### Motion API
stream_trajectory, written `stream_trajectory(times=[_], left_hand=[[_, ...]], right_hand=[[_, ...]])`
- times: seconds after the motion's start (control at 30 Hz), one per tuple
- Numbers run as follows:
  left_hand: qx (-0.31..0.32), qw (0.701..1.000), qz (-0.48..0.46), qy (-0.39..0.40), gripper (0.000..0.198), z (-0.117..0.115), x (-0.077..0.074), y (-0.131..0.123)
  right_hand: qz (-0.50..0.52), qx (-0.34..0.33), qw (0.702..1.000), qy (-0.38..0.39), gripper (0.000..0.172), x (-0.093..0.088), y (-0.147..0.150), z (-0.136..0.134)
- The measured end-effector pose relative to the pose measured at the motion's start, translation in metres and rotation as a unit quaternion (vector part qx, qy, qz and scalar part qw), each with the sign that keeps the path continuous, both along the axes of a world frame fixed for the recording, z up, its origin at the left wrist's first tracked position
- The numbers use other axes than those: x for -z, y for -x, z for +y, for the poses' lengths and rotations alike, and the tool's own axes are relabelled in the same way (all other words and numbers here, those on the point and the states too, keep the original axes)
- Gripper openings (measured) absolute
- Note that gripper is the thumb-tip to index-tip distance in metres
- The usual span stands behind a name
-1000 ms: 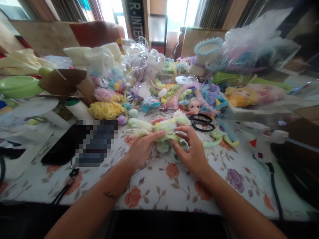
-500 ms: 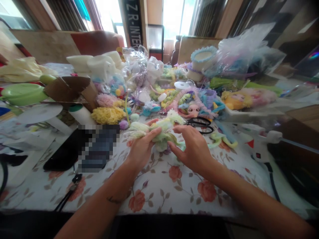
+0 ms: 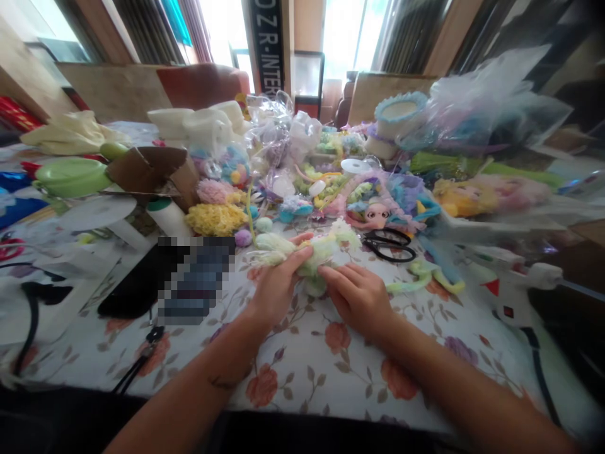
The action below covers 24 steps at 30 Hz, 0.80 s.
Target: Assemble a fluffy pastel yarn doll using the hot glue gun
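Observation:
My left hand (image 3: pixel 280 277) is closed around a pale green and yellow fluffy yarn piece (image 3: pixel 273 247), thumb on top. The piece's strands spread to the left, and a frilly end sticks out to the right. My right hand (image 3: pixel 360 295) has its fingers curled and pinched at the right lower side of the same piece. Its fingertips are partly hidden, but they seem to grip the soft green material. Black-handled scissors (image 3: pixel 390 244) lie just beyond my right hand. A pale green and blue strip (image 3: pixel 432 276) lies to the right on the flowered tablecloth (image 3: pixel 307 353).
Several yarn pieces and a doll face (image 3: pixel 377 214) crowd the back. A yellow yarn bundle (image 3: pixel 216 219) and thread cone (image 3: pixel 165 217) stand left, near a black phone (image 3: pixel 137 284). A white glue gun (image 3: pixel 515 284) is at the right, beside a doll tray (image 3: pixel 496 217).
My right hand has gone from spread fingers beside the yarn piece to a closed pinch on it. The whole view has shifted slightly, so things appear further right.

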<state>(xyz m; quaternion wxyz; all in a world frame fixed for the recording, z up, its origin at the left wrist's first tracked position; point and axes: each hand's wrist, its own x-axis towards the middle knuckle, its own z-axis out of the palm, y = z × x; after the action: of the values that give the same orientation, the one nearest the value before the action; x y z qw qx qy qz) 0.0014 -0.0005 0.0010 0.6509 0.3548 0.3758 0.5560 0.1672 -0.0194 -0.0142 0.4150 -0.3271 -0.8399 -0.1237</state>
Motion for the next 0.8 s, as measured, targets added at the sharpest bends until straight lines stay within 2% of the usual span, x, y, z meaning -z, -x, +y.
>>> stream_trajectory(times=[0.2,0.33,0.4,0.53,0.63,0.7,0.8], left_hand=[[0.003,1.000,-0.007,0.021,0.039,0.000,-0.008,0.000],[0.012,0.999,-0.012,0.038,0.044,0.001,-0.008,0.001],[0.016,0.999,-0.004,0.029,0.043,0.001,-0.005,0.002],[0.007,1.000,0.021,0.012,0.040,0.000,0.000,0.001],[-0.045,0.994,0.093,-0.032,0.031,-0.003,-0.002,-0.002],[-0.099,0.977,0.169,-0.086,0.022,-0.005,-0.005,-0.003],[-0.146,0.949,0.242,-0.142,0.016,-0.007,-0.007,-0.005]], right_hand=[[-0.076,-0.084,0.992,-0.046,0.023,-0.001,-0.009,0.000],[-0.076,-0.090,0.993,-0.029,0.027,-0.001,-0.005,-0.008],[-0.035,-0.070,0.997,-0.011,0.023,0.000,-0.002,-0.010],[0.069,0.032,0.997,0.014,0.012,0.004,0.005,-0.011],[0.107,0.079,0.987,0.093,0.021,0.005,0.006,-0.011],[0.114,0.087,0.979,0.147,0.023,0.004,0.005,-0.010],[0.122,0.085,0.974,0.168,0.022,0.002,0.004,-0.010]])
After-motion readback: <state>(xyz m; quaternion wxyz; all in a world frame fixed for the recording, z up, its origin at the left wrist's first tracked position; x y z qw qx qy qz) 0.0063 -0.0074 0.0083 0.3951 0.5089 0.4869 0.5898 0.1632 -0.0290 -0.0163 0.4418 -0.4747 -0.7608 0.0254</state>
